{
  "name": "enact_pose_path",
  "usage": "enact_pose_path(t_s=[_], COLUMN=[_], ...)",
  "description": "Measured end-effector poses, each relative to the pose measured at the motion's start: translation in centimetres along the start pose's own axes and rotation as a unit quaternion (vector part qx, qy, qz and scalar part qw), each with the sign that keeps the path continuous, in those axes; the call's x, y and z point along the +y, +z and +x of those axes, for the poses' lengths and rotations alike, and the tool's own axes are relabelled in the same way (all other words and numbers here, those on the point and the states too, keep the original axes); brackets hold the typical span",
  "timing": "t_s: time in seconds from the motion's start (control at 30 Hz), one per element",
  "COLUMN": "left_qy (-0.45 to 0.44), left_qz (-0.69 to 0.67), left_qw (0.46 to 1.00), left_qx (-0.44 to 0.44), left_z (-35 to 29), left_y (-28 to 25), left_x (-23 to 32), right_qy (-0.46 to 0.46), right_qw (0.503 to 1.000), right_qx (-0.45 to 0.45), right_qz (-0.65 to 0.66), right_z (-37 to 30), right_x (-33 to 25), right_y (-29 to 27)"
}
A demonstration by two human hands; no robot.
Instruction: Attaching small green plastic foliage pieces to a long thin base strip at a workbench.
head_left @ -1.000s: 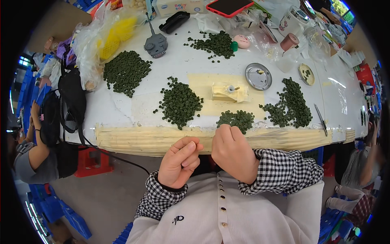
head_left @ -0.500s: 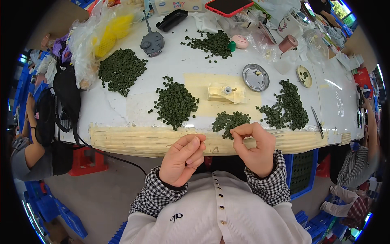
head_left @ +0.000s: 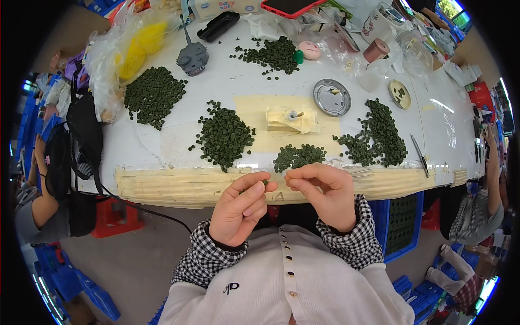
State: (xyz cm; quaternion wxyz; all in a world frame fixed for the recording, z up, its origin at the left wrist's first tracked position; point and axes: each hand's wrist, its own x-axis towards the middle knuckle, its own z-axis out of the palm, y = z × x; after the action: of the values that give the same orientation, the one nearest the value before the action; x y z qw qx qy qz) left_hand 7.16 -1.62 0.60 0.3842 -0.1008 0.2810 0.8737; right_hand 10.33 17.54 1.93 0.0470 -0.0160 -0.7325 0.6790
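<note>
- Left hand (head_left: 238, 208) pinches a small green bead (head_left: 265, 183) between thumb and forefinger at the table edge (head_left: 179, 187).
- Right hand (head_left: 324, 194) is closed fingertip to thumb; contents too small to tell.
- Bead piles (head_left: 225, 136) lie just beyond, none blocking the hands.

Tiny dark green bead (head_left: 265, 183) pinched at the table edge.

A single head-worn fisheye view looks steeply down and forward from above the person's chest, close over the left hand (head_left: 238, 208) and right hand (head_left: 324, 192). Beyond them the white desk (head_left: 216, 92) curves toward the dark rim.
</note>
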Motion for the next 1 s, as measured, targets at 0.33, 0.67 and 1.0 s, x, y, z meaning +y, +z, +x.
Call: enact_pose_path(t_s=[0.33, 0.67, 1.0], left_qy=[0.001, -0.025, -0.029], left_qz=[0.018, 0.030, 0.042], left_qw=[1.000, 0.999, 0.998], left_qx=[-0.004, -0.005, 0.025], left_z=[0.0, 0.1, 0.3], left_y=[0.2, 1.1, 1.5], left_x=[-0.3, -0.7, -0.9], right_qy=[0.024, 0.020, 0.014], right_qw=[0.998, 0.984, 0.991], right_qx=[-0.015, -0.040, -0.003], right_qz=[0.049, 0.172, 0.136], right_z=[-0.4, -0.4, -0.7], right_x=[-0.6, 0.6, 0.8], right_y=[0.4, 0.8, 1.2])
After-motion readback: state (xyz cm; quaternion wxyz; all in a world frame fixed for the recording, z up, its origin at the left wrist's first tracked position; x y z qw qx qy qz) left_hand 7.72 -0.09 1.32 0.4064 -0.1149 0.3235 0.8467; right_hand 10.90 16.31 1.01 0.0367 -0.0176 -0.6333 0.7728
